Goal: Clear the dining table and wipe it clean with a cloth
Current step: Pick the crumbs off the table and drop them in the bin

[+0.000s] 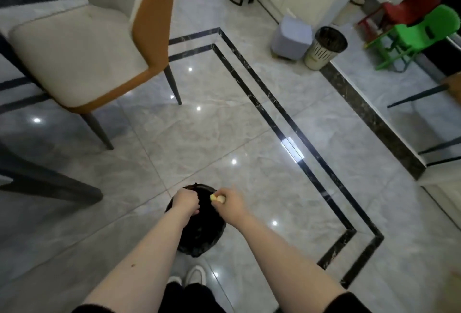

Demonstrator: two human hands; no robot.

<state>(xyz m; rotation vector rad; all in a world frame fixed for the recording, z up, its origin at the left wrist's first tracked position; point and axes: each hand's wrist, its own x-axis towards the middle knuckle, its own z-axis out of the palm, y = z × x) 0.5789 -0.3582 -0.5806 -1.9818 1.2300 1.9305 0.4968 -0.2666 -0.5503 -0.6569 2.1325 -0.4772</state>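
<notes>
A round bin lined with a black bag [199, 233] stands on the floor just in front of my feet. My left hand [185, 200] is curled over the bin's left rim; what it holds, if anything, is hidden. My right hand [230, 201] hovers over the right side of the bin's mouth and pinches a small pale yellow scrap [216, 198] between its fingers. The dining table shows only as a dark leg and edge [37, 183] at the left. No cloth is in view.
A cream and orange dining chair [82, 45] stands at the left. A grey lidded bin [291, 37] and a perforated metal basket [325, 48] sit by the far wall. Red and green plastic chairs [421, 26] are stacked at the right. Glossy tiled floor lies between.
</notes>
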